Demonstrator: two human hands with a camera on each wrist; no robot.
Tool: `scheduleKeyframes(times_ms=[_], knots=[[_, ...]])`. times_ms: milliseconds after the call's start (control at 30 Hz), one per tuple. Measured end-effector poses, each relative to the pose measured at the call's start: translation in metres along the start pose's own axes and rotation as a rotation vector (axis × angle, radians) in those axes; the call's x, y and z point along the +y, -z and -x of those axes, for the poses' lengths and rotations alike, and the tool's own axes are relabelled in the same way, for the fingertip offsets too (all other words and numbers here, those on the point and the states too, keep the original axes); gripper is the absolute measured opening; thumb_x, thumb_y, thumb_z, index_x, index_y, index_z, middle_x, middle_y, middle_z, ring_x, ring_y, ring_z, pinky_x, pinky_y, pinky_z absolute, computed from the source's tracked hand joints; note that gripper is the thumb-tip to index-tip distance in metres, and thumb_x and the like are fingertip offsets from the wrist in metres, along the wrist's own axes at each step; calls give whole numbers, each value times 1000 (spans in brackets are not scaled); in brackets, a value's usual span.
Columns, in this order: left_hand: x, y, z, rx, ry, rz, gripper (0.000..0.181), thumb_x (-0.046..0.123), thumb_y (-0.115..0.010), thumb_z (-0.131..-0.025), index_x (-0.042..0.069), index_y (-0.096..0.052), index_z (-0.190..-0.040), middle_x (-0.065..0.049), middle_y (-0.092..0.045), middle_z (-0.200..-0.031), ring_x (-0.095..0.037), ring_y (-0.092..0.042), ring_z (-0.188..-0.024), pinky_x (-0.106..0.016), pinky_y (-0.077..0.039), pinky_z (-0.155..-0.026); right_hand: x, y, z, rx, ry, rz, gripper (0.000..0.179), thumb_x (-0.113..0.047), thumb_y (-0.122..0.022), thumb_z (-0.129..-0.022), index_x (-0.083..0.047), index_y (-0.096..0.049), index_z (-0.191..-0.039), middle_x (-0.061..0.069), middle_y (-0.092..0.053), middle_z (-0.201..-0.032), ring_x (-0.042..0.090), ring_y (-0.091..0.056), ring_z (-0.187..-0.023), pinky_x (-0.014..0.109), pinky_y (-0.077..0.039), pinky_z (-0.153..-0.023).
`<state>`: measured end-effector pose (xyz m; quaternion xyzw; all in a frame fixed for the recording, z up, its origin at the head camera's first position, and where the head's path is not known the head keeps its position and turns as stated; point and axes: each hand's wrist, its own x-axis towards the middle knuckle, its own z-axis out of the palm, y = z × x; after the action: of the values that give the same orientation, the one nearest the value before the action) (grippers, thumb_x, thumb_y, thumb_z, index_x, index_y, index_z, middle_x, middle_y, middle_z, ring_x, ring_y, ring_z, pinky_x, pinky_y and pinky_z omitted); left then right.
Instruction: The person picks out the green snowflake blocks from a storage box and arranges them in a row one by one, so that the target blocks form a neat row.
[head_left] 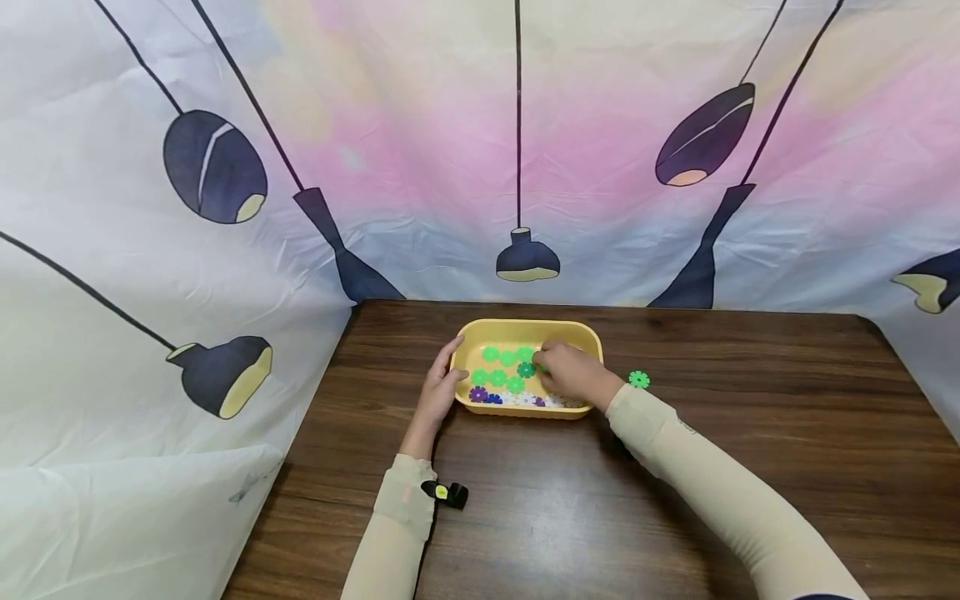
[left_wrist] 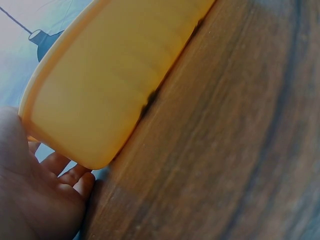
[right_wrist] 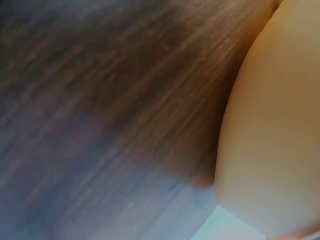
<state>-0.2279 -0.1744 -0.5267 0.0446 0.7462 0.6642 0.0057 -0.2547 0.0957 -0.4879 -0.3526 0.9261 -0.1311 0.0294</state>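
Observation:
A yellow plastic tub (head_left: 528, 412) stands on the table and holds several flower-shaped snowflake discs. Light green discs (head_left: 497, 378) lie in rows on its floor, with a darker green disc (head_left: 526, 369) beside the right hand. Along the near side are purple (head_left: 477, 394), blue and white discs. My left hand (head_left: 438, 383) grips the tub's left end, thumb over the rim and fingers outside, below the rim in the left wrist view. Reaching in over the right end, my right hand (head_left: 568, 369) has its fingers curled down, pinching a green snowflake disc mostly hidden by them.
One green disc (head_left: 638, 379) lies on the brown wooden table (head_left: 525, 517) to the right of the tub. A cloth printed with hanging lamps (head_left: 435, 150) stands behind and at the left. The right wrist view shows mainly tabletop and the tub's outer wall (right_wrist: 275, 130).

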Motion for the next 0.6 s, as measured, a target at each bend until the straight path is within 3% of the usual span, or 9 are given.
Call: scheduleKeyframes(times_ms=[167,600], knots=[[2,2,0,-1,19,17,65,-10,-46,-97,1,-39,-161,-19,-27,-171,-36,-20,-159,-55,-23,-124,-2,4,-1,9,7,-64,12,-4,-68,-100,1,-75,-108,9,-67,-96,20,-63,-85,37,-56,-77],[-2,2,2,10,-17,-7,65,-4,-49,-97,8,-44,-161,-12,-33,-170,-31,-23,-159,-53,-25,-124,2,2,-5,-12,-52,-180,23,-3,-70,-93,1,-74,-116,11,-67,-105,19,-60,-88,36,-54,-79]])
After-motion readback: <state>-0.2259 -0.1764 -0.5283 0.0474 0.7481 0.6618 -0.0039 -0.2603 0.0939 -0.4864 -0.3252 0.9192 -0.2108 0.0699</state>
